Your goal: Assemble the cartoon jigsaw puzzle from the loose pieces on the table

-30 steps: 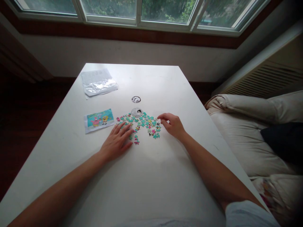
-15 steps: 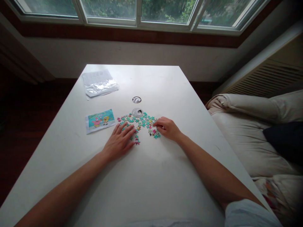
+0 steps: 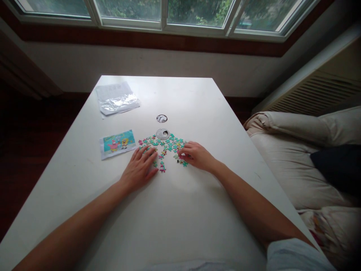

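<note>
Small jigsaw puzzle pieces [image 3: 171, 143], mostly teal with some pink and yellow, lie spread on the white table [image 3: 175, 218]. My left hand [image 3: 140, 163] rests flat with its fingers spread over the left part of the spread, covering some pieces. At the right side of the spread, my right hand [image 3: 196, 155] has thumb and fingers pinched together on a puzzle piece, largely hidden by the fingertips. Between the hands, a short column of pieces runs down to a pink one [image 3: 163, 169]. Left of the pieces lies a picture card [image 3: 118, 144] with cartoon figures.
A clear plastic packet with papers [image 3: 117, 98] lies at the table's far left. Behind the pieces are a round metallic grommet [image 3: 163, 133] and a round hole [image 3: 161, 118] in the tabletop. A pale sofa [image 3: 276, 162] stands along the right, windows beyond the far edge.
My right hand has shifted slightly left, its fingertips now over pink and pale pieces. My left hand has stayed spread in nearly the same place. The whole view has shifted slightly.
</note>
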Demonstrator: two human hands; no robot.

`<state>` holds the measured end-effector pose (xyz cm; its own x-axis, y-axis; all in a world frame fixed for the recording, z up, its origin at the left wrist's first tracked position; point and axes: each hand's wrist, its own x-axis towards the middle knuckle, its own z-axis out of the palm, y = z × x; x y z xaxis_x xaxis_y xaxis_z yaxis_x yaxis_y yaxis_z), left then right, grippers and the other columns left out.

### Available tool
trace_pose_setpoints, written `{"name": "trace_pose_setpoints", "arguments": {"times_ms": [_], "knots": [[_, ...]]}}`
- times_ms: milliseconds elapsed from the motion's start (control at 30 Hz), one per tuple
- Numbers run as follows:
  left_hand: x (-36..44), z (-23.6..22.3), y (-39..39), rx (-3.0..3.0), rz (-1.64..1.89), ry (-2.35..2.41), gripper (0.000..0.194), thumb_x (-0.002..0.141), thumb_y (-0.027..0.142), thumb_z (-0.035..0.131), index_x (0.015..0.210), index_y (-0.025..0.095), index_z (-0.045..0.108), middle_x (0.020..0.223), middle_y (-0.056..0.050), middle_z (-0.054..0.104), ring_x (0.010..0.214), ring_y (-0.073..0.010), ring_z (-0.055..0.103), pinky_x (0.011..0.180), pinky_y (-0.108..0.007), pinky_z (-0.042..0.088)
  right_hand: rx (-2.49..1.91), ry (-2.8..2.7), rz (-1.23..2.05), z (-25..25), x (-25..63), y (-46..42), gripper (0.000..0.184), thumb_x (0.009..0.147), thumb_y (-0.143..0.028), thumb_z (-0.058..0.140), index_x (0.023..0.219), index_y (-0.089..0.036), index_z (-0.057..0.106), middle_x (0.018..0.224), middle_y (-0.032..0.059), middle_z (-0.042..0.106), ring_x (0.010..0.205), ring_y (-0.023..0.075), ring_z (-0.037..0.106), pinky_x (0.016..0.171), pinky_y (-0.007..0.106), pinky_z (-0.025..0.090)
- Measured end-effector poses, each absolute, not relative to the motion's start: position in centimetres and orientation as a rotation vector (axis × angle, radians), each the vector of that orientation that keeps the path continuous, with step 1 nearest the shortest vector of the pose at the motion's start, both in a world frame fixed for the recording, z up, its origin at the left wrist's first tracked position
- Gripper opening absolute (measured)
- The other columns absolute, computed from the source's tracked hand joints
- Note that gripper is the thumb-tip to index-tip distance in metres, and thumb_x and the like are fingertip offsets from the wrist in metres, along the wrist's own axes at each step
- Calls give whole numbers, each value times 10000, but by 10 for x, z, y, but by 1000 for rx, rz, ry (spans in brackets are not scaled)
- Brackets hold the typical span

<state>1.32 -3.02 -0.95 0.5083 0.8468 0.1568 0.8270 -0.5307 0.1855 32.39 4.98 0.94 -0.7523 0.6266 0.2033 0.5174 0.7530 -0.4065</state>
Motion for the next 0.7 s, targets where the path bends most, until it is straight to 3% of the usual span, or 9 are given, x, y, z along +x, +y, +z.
{"name": "trace_pose_setpoints", "arguments": {"times_ms": [233, 367, 500, 633, 700], "knots": [[13, -6, -30, 2646, 413, 1429, 512, 1034, 405, 479, 1515, 226, 488, 1614, -78, 450, 1533, -320, 313, 1284, -580, 227, -938, -2608, 465, 13, 329, 51, 101, 937, -266, 695, 1027, -224, 717, 877, 44, 675, 834, 197, 565, 803, 319, 399], [12, -3, -31, 2636, 536, 1325, 416, 1031, 340, 488, 1424, 239, 583, 1464, -84, 603, 1418, -289, 467, 1223, -534, 370, -943, -2624, 446, 10, 329, 51, 82, 940, -224, 671, 1005, -235, 720, 893, 47, 676, 837, 200, 563, 801, 325, 403], [14, -1, -37, 2649, 529, 1108, 348, 1029, 297, 483, 1331, 261, 652, 1312, -80, 693, 1269, -265, 580, 1123, -495, 473, -963, -2616, 396, 8, 328, 51, 174, 929, -119, 613, 974, -240, 729, 893, 52, 678, 851, 207, 559, 802, 332, 403], [20, 2, -44, 2666, 437, 961, 362, 1029, 287, 475, 1349, 277, 642, 1344, -76, 680, 1266, -258, 582, 1092, -469, 486, -979, -2593, 426, 9, 326, 49, 41, 937, -259, 695, 959, -230, 715, 852, 40, 661, 826, 200, 552, 799, 328, 398], [22, 3, -46, 2666, 417, 942, 376, 1027, 282, 477, 1372, 283, 627, 1374, -70, 664, 1293, -260, 569, 1104, -468, 476, -978, -2586, 440, 8, 324, 49, 96, 941, -322, 715, 972, -231, 710, 846, 34, 654, 810, 193, 543, 792, 321, 391]]}}
